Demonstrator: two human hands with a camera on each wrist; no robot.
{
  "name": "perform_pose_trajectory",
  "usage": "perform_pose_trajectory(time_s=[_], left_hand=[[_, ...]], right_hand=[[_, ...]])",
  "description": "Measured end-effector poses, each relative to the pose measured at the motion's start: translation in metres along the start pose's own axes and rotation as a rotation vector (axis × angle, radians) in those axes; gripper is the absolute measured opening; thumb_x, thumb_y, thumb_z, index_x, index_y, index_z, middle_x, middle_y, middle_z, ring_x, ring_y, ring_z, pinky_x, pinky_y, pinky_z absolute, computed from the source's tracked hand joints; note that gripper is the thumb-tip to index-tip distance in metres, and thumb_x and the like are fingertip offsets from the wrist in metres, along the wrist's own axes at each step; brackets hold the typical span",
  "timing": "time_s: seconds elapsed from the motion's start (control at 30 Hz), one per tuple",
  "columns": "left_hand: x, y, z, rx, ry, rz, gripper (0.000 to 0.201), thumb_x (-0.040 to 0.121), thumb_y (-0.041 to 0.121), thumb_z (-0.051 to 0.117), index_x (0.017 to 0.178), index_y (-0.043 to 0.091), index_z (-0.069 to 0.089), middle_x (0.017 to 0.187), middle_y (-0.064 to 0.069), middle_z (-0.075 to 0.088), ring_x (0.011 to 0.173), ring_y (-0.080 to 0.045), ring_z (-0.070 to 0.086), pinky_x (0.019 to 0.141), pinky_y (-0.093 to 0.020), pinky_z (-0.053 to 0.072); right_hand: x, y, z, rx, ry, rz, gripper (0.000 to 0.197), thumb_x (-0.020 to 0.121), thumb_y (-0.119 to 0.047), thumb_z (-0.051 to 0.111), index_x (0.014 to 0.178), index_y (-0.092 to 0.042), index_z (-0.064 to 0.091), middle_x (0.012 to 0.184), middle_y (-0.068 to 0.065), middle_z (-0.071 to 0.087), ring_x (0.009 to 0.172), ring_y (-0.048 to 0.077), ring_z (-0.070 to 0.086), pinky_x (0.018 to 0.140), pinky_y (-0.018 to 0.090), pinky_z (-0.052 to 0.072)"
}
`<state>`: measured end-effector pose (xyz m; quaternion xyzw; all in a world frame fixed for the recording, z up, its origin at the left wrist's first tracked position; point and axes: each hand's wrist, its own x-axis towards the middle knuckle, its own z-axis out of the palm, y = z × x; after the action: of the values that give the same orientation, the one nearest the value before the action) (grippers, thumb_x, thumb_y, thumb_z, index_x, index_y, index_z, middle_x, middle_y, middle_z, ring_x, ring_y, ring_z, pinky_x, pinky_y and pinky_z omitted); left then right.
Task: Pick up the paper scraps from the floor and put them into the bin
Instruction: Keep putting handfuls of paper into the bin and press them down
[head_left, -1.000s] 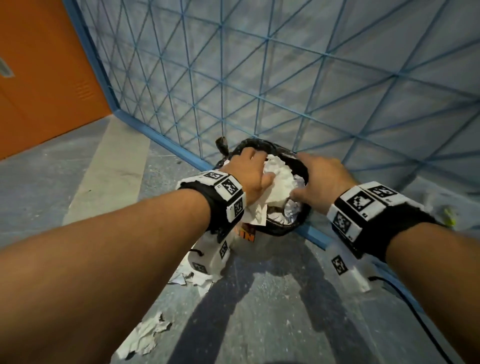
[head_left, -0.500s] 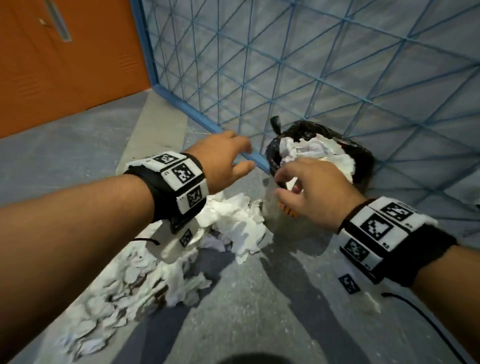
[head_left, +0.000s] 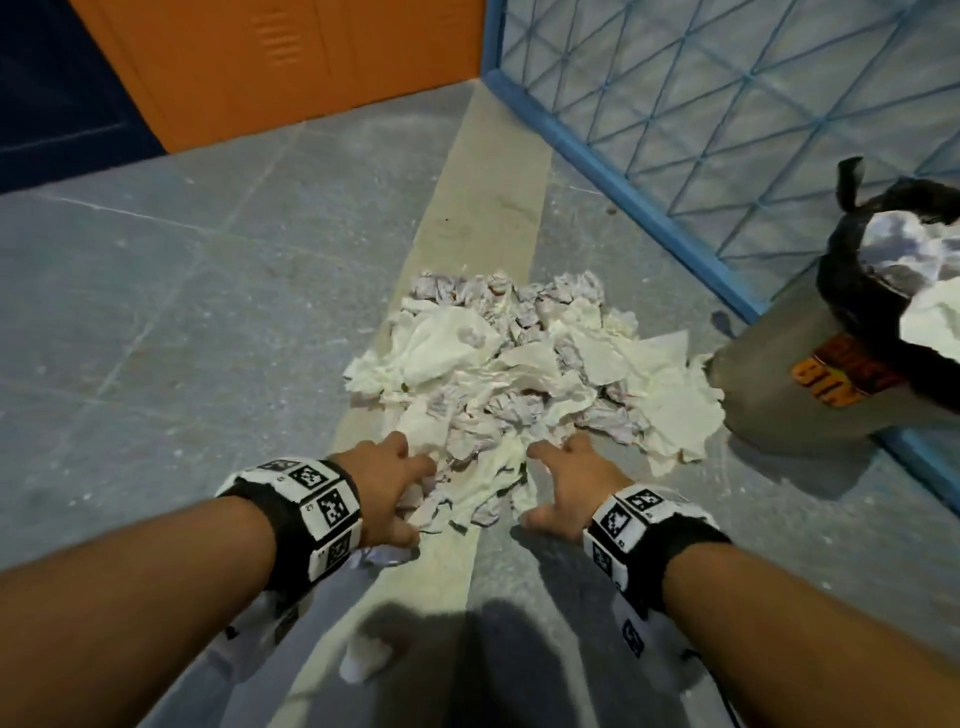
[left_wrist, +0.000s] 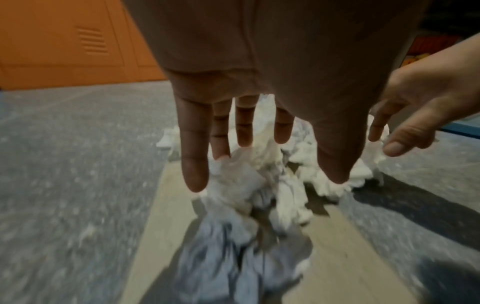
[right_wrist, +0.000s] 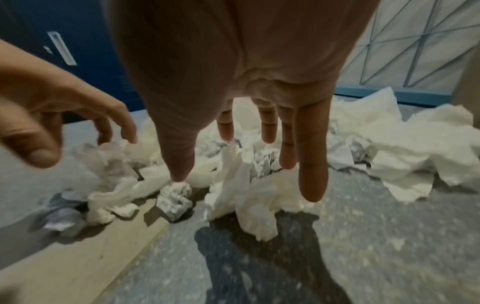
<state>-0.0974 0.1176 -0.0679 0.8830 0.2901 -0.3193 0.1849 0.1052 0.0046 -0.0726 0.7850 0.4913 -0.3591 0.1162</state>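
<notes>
Since the frame half a second ago, we note both hands have left the bin's mouth and dropped to the near edge of the paper scraps (head_left: 511, 374), and the view has swung left to take in the whole heap. The left hand (head_left: 390, 483) and right hand (head_left: 569, 480) lie either side of the near scraps, fingers spread and straight, holding nothing; the wrist views show fingertips (left_wrist: 195, 181) at or just above the paper, and we cannot tell whether they touch. The scraps lie heaped on the floor (head_left: 156, 322), across a pale strip, their right edge just beside the bin (head_left: 779, 395), which is lined with a black bag and already holds paper to its rim. We judge the material light, soft and compressible, liable to shed loose pieces; it is best taken by scooping from both flanks and squeezing a bundle between the palms.
</notes>
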Motion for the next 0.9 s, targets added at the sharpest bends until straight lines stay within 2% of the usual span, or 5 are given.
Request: perform_pose_trajectory(time_s=[0.27,0.43,0.6,0.77,0.9], left_hand=[[0.017,0.007,0.058,-0.076,0.119,-0.104,0.049,0.083,0.021,0.058,0.126,0.031,0.039,0.146,-0.013,0.013,0.119,-0.035,0.038,0.089,-0.044,0.05],[0.026,-0.009,0.058,-0.139,0.141,-0.154,0.041,0.081,0.018,0.057,0.12,0.028,0.049,0.147,-0.008,0.018,0.116,-0.035,0.042,0.089,-0.041,0.05],[0.031,-0.013,0.044,-0.171,0.072,-0.122,0.036,0.075,0.011,0.066,0.108,0.023,0.059,0.123,-0.005,0.04,0.099,-0.03,0.056,0.079,-0.028,0.05],[0.016,-0.015,0.004,-0.175,-0.024,-0.005,0.031,0.08,0.017,0.064,0.11,0.02,0.062,0.118,-0.008,0.047,0.099,-0.031,0.059,0.082,-0.032,0.052],[-0.011,-0.01,-0.055,-0.111,-0.016,0.195,0.026,0.085,0.012,0.054,0.111,0.012,0.055,0.09,-0.009,0.045,0.059,-0.018,0.047,0.05,-0.019,0.035]], right_hand=[[0.018,-0.01,0.06,0.025,0.054,0.073,0.045,0.09,-0.017,0.049,0.132,-0.028,0.041,0.137,0.015,0.029,0.12,0.04,0.041,0.101,0.046,0.042],[0.013,-0.002,0.053,0.039,0.085,0.052,0.035,0.09,-0.023,0.049,0.124,-0.02,0.056,0.135,0.015,0.04,0.113,0.035,0.054,0.098,0.035,0.045],[-0.001,0.0,0.026,0.036,0.018,0.007,0.035,0.087,-0.022,0.058,0.123,-0.024,0.058,0.129,0.012,0.047,0.117,0.032,0.052,0.097,0.029,0.041],[-0.034,-0.005,-0.022,0.086,0.065,-0.07,0.033,0.087,-0.023,0.059,0.12,-0.026,0.061,0.12,0.009,0.054,0.114,0.027,0.053,0.084,0.021,0.037],[-0.067,-0.008,-0.065,0.072,0.113,-0.061,0.036,0.087,-0.03,0.062,0.122,-0.024,0.059,0.121,0.007,0.054,0.116,0.025,0.05,0.083,0.02,0.034]])
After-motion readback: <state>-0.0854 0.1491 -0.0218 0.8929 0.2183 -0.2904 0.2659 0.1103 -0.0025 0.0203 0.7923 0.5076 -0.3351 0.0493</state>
